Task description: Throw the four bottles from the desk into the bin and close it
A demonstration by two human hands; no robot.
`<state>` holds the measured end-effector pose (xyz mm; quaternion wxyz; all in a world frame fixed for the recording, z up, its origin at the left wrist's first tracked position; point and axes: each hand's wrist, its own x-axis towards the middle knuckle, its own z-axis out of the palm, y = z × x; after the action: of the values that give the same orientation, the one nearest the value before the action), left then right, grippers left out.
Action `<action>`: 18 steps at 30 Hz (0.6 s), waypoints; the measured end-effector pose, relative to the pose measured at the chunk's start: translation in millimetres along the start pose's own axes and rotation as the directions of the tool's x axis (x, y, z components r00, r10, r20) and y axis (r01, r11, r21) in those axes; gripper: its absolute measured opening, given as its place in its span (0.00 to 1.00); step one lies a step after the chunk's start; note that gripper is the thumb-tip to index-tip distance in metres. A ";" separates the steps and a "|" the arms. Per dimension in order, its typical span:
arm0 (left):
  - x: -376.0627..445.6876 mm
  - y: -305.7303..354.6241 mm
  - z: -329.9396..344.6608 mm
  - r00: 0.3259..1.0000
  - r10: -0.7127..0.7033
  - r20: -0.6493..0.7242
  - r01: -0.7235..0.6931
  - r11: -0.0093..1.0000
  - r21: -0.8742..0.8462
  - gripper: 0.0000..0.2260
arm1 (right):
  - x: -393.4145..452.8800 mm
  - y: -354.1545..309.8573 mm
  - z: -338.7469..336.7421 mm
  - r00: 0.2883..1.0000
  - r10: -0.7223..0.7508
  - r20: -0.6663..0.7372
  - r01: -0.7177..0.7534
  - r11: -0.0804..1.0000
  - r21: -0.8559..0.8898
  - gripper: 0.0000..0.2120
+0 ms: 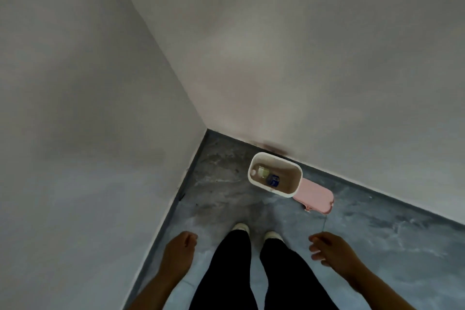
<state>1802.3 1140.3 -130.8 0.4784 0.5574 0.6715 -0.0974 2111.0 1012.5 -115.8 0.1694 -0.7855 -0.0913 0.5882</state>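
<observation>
A white bin (289, 191) stands open on the floor by the wall, ahead of my feet. Its pink lid (315, 196) hangs flipped back on the bin's right side. Inside the bin lie bottles: a pale green-and-white one (263, 172) and a blue one (273, 180). My left hand (180, 250) hangs low at the left, fingers loosely curled, holding nothing. My right hand (329, 250) hangs at the right, fingers slightly apart, also holding nothing. Both hands are well short of the bin. The desk is out of view.
Two grey-white walls meet in a corner (206, 129) left of the bin. The floor (377, 234) is mottled grey-blue. My legs in dark trousers and light shoes (241, 228) stand between my hands.
</observation>
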 end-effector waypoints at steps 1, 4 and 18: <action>-9.4 -10.1 6.0 0.999 -0.031 -0.016 0.030 0.999 -0.035 0.11 | -1.4 3.5 -5.2 1.000 0.010 0.016 -0.009 1.000 -0.021 0.07; -37.0 -42.4 21.8 0.990 -0.131 -0.058 0.120 0.978 -0.172 0.13 | -2.7 9.1 -15.8 0.998 0.011 0.059 -0.006 0.996 -0.091 0.08; -177.7 -156.5 90.8 0.828 -0.548 -0.120 0.293 0.605 -0.741 0.07 | -29.1 -15.1 20.5 0.984 -0.103 0.143 0.160 0.864 -0.478 0.08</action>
<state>1704.9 907.3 -107.8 0.4923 0.1670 0.8416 0.1466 2083.8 1019.8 -89.3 0.0004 -0.7604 -0.2994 0.5764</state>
